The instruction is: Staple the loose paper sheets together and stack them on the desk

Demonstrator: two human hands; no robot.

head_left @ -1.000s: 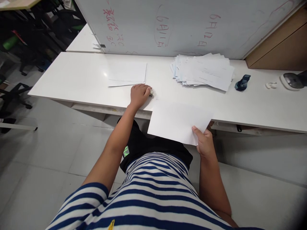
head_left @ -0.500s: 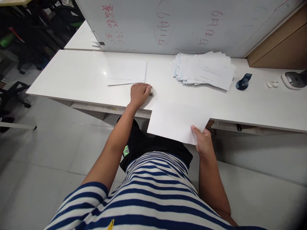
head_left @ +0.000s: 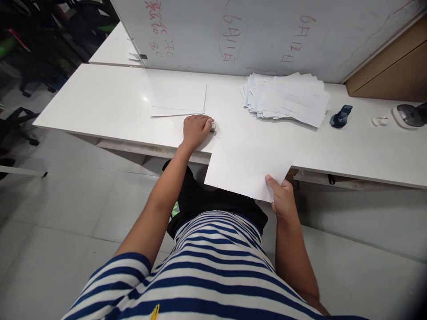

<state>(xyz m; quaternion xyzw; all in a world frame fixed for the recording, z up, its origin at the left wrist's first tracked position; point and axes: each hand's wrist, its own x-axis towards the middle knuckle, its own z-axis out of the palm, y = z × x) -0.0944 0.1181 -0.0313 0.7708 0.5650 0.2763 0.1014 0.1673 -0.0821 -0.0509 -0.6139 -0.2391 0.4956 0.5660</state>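
My left hand (head_left: 197, 132) rests on the white desk, fingers wrapped over a stapler; only the stapler's metal end (head_left: 212, 128) shows past my thumb. In my right hand (head_left: 282, 195), thumb on top, is a white sheet of paper (head_left: 247, 166) gripped at its near right corner. The sheet hangs partly over the desk's front edge, and its far left corner lies close to the stapler, with a small dark mark near it. I cannot tell whether it is one sheet or several. Just beyond my left hand lies a small pile of white paper (head_left: 180, 98).
A large uneven stack of papers (head_left: 287, 98) stands further back on the desk (head_left: 353, 151). To its right are a dark blue tape dispenser-like object (head_left: 340, 116), a small white item (head_left: 379, 121) and a rounded grey-white device (head_left: 409, 116). A whiteboard (head_left: 260, 35) and brown box (head_left: 390, 66) border the back.
The view has shifted slightly. Both hands keep nearly the same places, the left on the stapler and the right on the sheet; slightly more of the stapler's metal end shows.
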